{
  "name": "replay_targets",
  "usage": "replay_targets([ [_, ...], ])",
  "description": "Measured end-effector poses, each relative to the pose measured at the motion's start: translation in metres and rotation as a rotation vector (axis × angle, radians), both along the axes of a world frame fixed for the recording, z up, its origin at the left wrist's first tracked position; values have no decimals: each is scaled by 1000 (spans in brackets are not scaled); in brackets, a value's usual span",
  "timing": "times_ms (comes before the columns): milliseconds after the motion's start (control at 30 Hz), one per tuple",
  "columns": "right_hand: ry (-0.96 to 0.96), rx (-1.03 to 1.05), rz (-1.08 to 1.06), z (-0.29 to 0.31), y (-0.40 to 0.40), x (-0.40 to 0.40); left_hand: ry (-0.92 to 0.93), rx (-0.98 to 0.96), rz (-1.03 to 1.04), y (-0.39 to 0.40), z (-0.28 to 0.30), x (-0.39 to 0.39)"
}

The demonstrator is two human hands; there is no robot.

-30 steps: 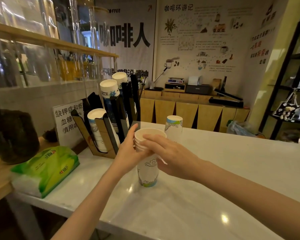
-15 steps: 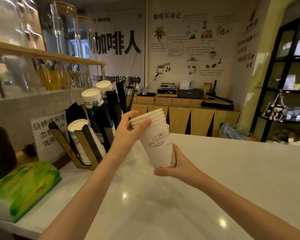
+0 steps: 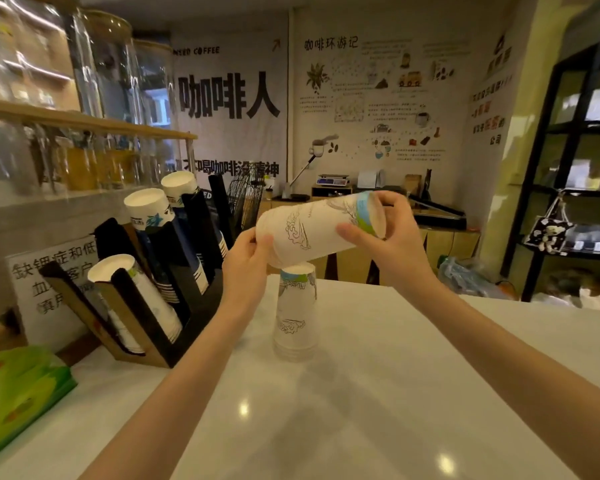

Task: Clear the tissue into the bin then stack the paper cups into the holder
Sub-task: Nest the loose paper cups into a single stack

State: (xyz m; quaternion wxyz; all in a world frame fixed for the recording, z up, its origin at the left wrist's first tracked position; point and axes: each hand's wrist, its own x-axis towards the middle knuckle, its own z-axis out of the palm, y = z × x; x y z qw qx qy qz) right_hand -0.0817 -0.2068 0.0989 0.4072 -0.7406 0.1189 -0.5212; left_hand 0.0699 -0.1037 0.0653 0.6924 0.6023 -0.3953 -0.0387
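Nearest, at the left edge, a green plastic-wrapped tissue pack (image 3: 18, 393) lies on the white glossy counter (image 3: 326, 427). Both forearms reach forward over the counter. Between the arms a short stack of white printed paper cups (image 3: 296, 313) stands upside down on the counter. Just above it, both hands hold a second nested stack of white paper cups (image 3: 317, 232) lying nearly sideways in the air, rims to the left, base to the right. The left hand (image 3: 245, 268) is clamped on the rim end; the right hand (image 3: 392, 244) is wrapped around the base end, fingers closed on it. Left of the hands, the black and brown slanted cup holder (image 3: 146, 306) sits on the counter, its slots holding tilted rows of cups. Behind it stands a white printed sign (image 3: 45, 285).
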Motion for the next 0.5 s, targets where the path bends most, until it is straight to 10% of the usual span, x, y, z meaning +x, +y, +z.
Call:
replay_targets([
  [500, 244, -171, 96, 11, -42, 70, 186, 391, -26, -27, -41, 10],
])
